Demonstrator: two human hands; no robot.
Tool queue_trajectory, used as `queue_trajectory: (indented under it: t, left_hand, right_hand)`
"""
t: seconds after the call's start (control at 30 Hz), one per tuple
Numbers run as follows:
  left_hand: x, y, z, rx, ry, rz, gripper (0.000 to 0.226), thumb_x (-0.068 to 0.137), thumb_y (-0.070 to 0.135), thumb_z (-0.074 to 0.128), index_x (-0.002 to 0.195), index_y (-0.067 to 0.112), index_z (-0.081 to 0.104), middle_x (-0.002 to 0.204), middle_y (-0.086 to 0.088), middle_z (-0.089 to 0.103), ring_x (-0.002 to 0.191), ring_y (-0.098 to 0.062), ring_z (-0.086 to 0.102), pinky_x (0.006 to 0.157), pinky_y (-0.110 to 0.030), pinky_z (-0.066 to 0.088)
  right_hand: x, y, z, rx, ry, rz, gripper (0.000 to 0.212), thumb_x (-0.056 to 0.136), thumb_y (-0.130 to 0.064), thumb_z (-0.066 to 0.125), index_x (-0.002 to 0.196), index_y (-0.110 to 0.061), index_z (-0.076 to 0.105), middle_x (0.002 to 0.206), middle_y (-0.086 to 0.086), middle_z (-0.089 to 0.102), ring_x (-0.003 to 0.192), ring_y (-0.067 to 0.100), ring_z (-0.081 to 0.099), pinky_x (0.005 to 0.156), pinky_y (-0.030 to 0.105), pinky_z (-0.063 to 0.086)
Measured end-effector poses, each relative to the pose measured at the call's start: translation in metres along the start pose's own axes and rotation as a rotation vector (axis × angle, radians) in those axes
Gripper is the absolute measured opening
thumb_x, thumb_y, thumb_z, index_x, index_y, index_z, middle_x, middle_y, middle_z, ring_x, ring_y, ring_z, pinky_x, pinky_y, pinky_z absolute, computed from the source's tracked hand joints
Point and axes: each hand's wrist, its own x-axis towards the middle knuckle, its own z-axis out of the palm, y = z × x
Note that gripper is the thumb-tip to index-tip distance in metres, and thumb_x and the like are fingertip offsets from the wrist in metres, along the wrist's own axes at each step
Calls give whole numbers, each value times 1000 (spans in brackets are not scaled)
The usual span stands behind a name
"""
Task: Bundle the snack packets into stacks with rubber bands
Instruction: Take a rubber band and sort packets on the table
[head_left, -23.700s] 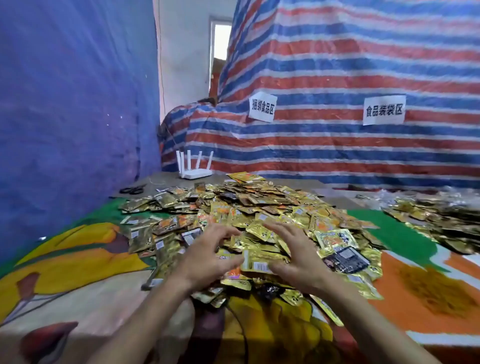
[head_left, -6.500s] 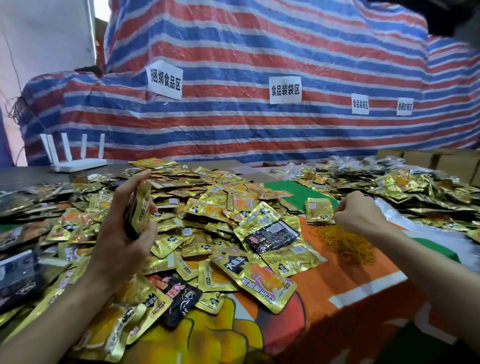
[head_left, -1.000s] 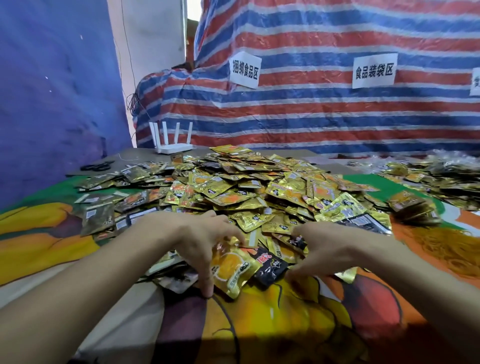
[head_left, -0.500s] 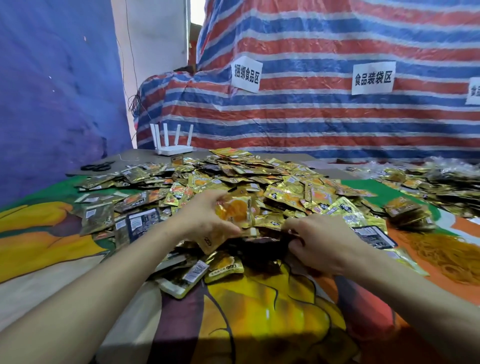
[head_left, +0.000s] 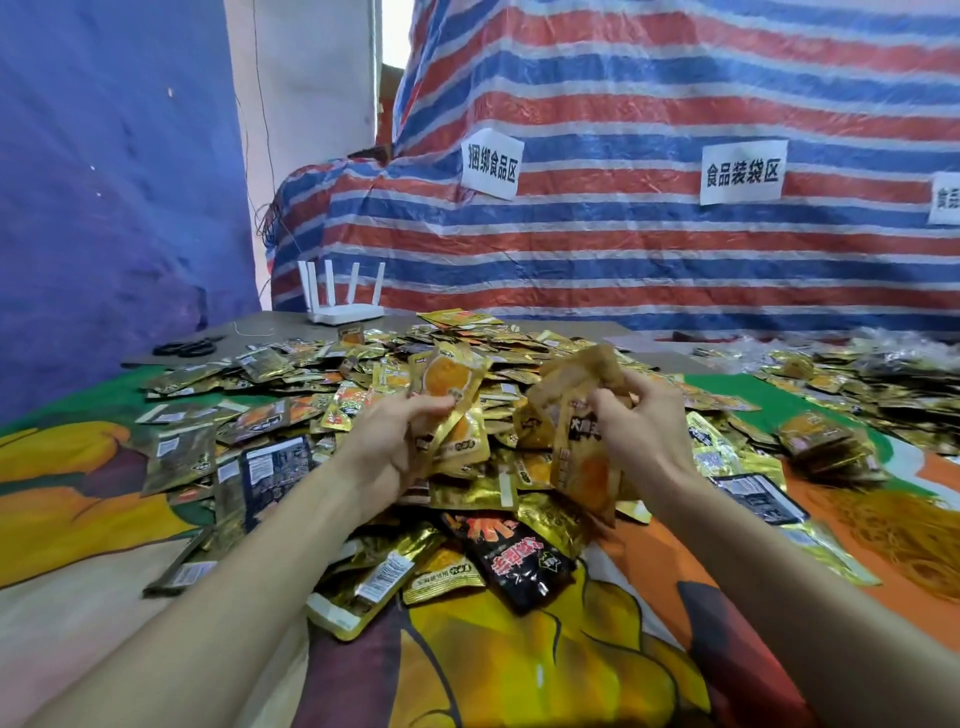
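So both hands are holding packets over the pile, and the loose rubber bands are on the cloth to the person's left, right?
Not quite. The left hand and right hand do each hold packets over the pile, but the head view shows the loose rubber bands on the cloth to the person's right, not left.

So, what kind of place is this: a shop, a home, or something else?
Probably a makeshift food-packing workstation. Paper signs on the striped tarp name food-bundling and food-bagging zones; a big pile of snack packets covers the table, with loose rubber bands at the right.
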Motion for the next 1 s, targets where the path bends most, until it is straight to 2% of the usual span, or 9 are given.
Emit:
queue_trajectory:
  t: [0.07, 0.2, 0.37, 0.43, 0.6, 0.67, 0.8, 0.93, 1.0]
  left_hand:
    - [-2, -5, 1, 1, -27, 43, 29, 80, 20, 67, 107, 9, 62, 84, -10, 73, 72, -22, 71, 71, -43, 60]
    - [-5, -10, 4, -31, -64, 81, 32, 78, 17, 63, 109, 9, 64, 96, -9, 74, 90, -26, 70, 84, -49, 54]
    - [-4, -12, 12, -10, 7, 127, 42, 77, 16, 68, 117, 6, 62, 100, -11, 76, 91, -26, 73, 82, -49, 59]
    - [0, -17, 12, 78, 74, 187, 30, 85, 12, 69, 114, 8, 63, 97, -9, 77, 87, -23, 75, 70, -40, 62]
    - [9, -24, 7, 97, 158, 220, 30, 86, -2, 70, 111, 11, 59, 86, -5, 78, 79, -22, 76, 60, -31, 59]
    - [11, -23, 7, 48, 162, 209, 28, 85, -5, 69, 110, 6, 60, 85, -9, 78, 77, -25, 76, 58, -32, 59]
    - [12, -21, 4, 8, 139, 219, 23, 86, -5, 66, 105, 8, 63, 89, -11, 77, 79, -25, 75, 62, -37, 61]
    - [8, -19, 6, 22, 144, 256, 27, 86, -2, 67, 107, 14, 63, 93, -10, 77, 80, -24, 75, 60, -35, 60]
    - [8, -18, 5, 41, 195, 280, 29, 87, -1, 68, 110, 15, 63, 98, -11, 77, 84, -26, 75, 62, -35, 60]
  right_hand:
    - [5, -3, 8, 130, 51, 12, 21, 100, -20, 60, 83, -32, 68, 85, 8, 75, 81, 38, 72, 72, 55, 61]
    - [14, -8, 31, 285, 148, -33, 19, 101, -22, 59, 86, -30, 68, 86, 2, 72, 83, 27, 72, 71, 47, 63]
    - [14, -15, 68, 434, 169, -34, 10, 96, -20, 68, 86, -23, 69, 76, -7, 75, 69, 11, 72, 59, 31, 62]
    - [9, -16, 82, 426, 190, -71, 8, 90, -20, 75, 86, -24, 70, 78, -8, 76, 73, 8, 73, 63, 27, 60]
    - [-2, -14, 97, 515, 238, 8, 12, 82, -21, 83, 89, -19, 73, 80, -5, 77, 74, 11, 75, 63, 29, 60]
    - [-4, -12, 98, 577, 172, 65, 8, 91, -25, 75, 89, -17, 73, 78, -5, 77, 71, 13, 74, 61, 30, 60]
    - [-9, -9, 94, 658, 36, 138, 27, 101, -22, 51, 80, -21, 67, 67, -7, 69, 67, 18, 66, 59, 36, 56]
    - [-13, -8, 95, 532, 53, 28, 8, 98, -21, 65, 93, -24, 71, 87, -1, 76, 85, 24, 74, 76, 46, 61]
    - [-13, -7, 94, 507, 51, 40, 8, 97, -24, 66, 91, -25, 71, 86, -2, 76, 83, 21, 74, 72, 41, 61]
